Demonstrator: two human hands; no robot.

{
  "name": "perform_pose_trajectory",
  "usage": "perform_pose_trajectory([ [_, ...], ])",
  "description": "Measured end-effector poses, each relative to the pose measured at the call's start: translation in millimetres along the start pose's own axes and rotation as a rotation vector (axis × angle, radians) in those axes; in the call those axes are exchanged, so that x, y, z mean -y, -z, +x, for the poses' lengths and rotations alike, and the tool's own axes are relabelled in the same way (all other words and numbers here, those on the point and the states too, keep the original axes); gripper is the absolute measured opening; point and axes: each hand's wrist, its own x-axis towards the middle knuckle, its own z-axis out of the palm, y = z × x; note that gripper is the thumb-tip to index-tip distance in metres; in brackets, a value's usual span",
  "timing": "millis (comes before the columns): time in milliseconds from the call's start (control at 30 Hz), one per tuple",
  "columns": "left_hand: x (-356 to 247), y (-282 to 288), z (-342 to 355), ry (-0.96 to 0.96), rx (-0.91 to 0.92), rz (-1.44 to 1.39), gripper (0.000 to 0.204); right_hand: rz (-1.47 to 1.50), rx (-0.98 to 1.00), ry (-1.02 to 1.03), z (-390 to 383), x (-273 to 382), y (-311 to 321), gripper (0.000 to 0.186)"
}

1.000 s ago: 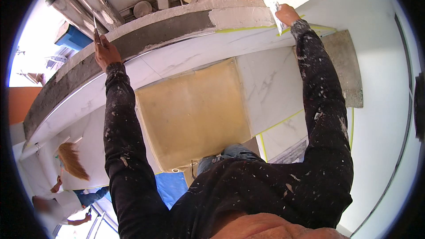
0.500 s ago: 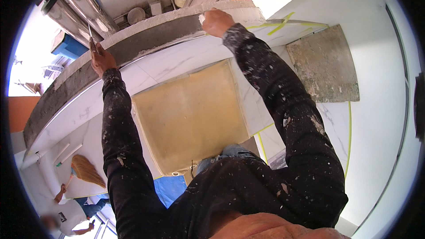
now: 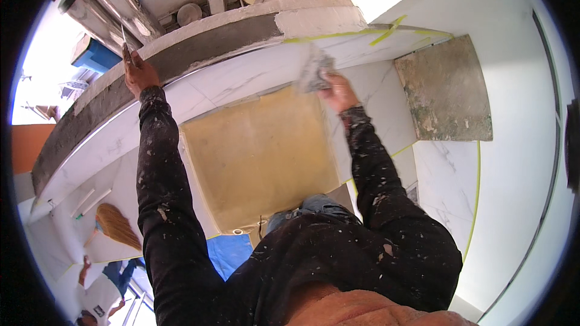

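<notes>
My left hand (image 3: 141, 76) is closed around a thin flat-bladed tool (image 3: 125, 45), seen nearly edge-on, at the outer edge of the curved ledge. My right hand (image 3: 339, 92) grips a grey-white smeared tool (image 3: 315, 69); motion blurs it, so its exact kind cannot be made out. It hangs in front of the marbled white tiles (image 3: 241, 87), below the ledge. White plaster (image 3: 320, 22) covers the ledge's right stretch, bordered below by yellow-green tape (image 3: 389, 30). Further left, the ledge's grey cement band (image 3: 220, 41) is bare of white.
A tan sheet (image 3: 260, 160) lies below me, with a blue sheet (image 3: 229, 256) beside it. A worn grey board (image 3: 446, 90) rests at the right. Metal cylinders (image 3: 130, 6) stand beyond the ledge. At lower left are a broom (image 3: 118, 226) and another person (image 3: 99, 296).
My right hand has come off the ledge and moved down and right, bringing the smeared tool into view. White plaster now shows where it was. My left hand has barely moved.
</notes>
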Motion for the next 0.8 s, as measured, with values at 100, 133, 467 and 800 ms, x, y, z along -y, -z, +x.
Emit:
perform_pose_trajectory([
  [100, -3, 0, 0, 0.003, 0.000, 0.005, 0.039, 0.196, 0.021, 0.029, 31, -39, -34, 0.027],
  [133, -4, 0, -1, 0.027, 0.017, 0.017, 0.039, 0.215, 0.030, 0.049, 40, -43, -39, 0.026],
  [467, -1, -1, -1, 0.034, 0.002, 0.012, 0.038, 0.308, 0.061, 0.168, 50, 54, 109, 0.018],
  [800, -7, 1, -1, 0.056, 0.011, 0.015, 0.039, 0.223, -0.167, 0.205, 29, 39, 90, 0.023],
])
